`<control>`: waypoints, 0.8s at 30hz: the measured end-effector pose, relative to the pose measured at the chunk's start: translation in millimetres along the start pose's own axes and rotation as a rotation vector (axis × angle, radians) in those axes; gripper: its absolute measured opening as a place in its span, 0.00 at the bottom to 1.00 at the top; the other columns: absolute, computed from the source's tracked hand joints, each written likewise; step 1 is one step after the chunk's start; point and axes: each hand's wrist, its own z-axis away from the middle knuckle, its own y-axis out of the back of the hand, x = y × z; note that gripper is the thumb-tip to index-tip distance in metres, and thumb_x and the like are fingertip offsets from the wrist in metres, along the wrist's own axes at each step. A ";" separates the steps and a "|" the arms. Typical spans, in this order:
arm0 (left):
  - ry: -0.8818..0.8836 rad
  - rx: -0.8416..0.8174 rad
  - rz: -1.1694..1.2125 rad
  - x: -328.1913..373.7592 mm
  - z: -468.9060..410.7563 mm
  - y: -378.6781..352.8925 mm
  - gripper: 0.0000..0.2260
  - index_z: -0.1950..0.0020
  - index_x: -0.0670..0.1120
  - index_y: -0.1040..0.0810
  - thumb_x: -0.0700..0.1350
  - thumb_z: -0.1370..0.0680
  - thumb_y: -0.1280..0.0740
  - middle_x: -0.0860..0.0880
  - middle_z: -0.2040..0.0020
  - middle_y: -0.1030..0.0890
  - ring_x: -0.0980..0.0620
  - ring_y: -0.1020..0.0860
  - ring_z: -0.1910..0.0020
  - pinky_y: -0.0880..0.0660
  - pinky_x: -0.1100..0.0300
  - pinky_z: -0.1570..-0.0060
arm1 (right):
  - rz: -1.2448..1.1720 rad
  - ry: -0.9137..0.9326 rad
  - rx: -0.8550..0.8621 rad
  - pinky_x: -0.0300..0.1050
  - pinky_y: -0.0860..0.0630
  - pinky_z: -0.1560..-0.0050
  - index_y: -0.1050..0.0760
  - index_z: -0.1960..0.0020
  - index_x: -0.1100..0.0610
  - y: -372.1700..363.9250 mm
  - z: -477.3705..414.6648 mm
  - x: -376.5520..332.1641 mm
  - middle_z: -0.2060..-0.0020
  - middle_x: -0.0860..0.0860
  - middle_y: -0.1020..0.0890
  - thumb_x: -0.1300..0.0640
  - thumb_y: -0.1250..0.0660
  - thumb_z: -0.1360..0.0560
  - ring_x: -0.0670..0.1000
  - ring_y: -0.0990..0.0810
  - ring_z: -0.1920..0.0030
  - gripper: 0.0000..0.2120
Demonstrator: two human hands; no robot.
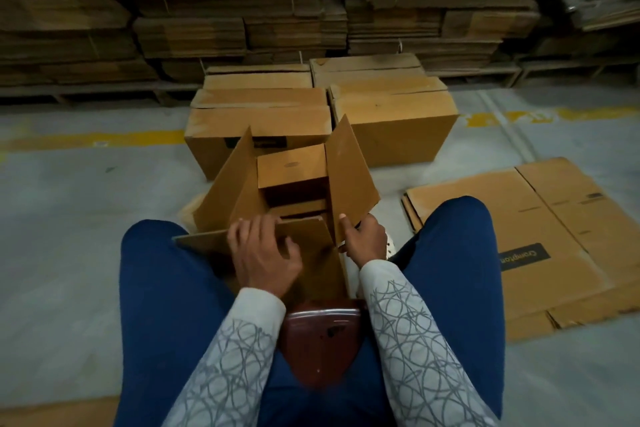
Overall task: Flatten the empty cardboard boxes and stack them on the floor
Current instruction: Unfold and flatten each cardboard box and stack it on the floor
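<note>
Sleeves, left fingers curled over box's near flap, right fingers gripping side flap, base hidden

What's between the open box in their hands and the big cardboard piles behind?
Several closed cardboard boxes standing on the floor, seen in the head view.

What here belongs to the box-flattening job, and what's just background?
Job: open box, gripped by left hand and right hand; closed boxes behind it; flattened boxes at right.
Background: cardboard bundles stacked at the back; brown seat; yellow floor line.
</note>
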 end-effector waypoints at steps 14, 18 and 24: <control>0.063 0.111 0.050 -13.1 -36.3 5.8 0.20 0.59 0.43 0.22 0.54 0.34 0.16 0.45 0.63 0.19 0.46 0.23 0.63 0.35 0.52 0.54 | -0.381 0.076 -0.168 0.47 0.22 0.42 0.21 0.34 0.49 20.6 5.1 -13.5 0.45 0.47 0.14 0.37 0.30 0.23 0.47 0.17 0.43 0.23; 0.256 0.194 0.102 -12.7 -76.0 29.8 0.23 0.52 0.44 0.19 0.60 0.33 0.19 0.45 0.55 0.16 0.45 0.22 0.55 0.40 0.57 0.50 | -0.486 0.148 -0.224 0.51 0.24 0.32 0.21 0.32 0.42 33.7 5.1 -15.0 0.38 0.41 0.17 0.39 0.22 0.29 0.44 0.20 0.36 0.27; 0.508 0.398 0.200 -37.4 -137.8 76.6 0.28 0.47 0.42 0.20 0.61 0.34 0.19 0.44 0.49 0.15 0.44 0.18 0.50 0.27 0.53 0.47 | -0.574 -0.005 -0.143 0.56 0.29 0.29 0.34 0.22 0.43 37.7 8.3 -22.1 0.25 0.49 0.30 0.28 0.23 0.38 0.53 0.30 0.28 0.49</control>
